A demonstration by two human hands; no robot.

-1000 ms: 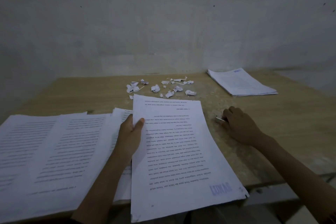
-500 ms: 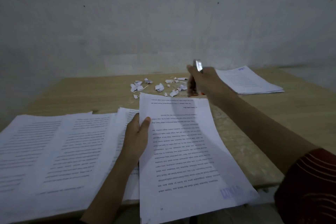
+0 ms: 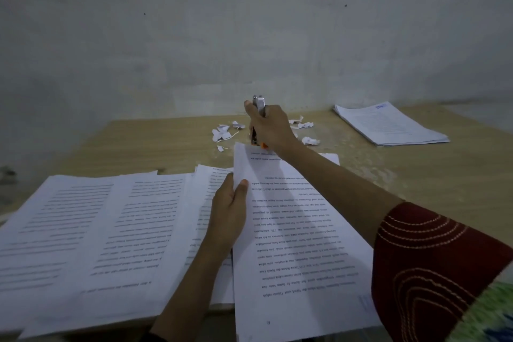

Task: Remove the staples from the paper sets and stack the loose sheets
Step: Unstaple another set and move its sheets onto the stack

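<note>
Gripping metal tool (image 3: 259, 105), right hand (image 3: 270, 128) at paper set (image 3: 301, 247) corner, left hand (image 3: 227, 214) pinching edge

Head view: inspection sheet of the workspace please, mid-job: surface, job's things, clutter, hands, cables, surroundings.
Surface: wooden table, dimly lit.
Job's things: paper set overhanging the near edge; metal tool at its far left corner; loose sheets spread at left; stack far right.
Clutter: torn paper scraps beyond the set.
Hands: left hand grips the set's left edge; right hand grips the tool.
Cables: nothing seen.
Surroundings: plain wall behind the table.
</note>
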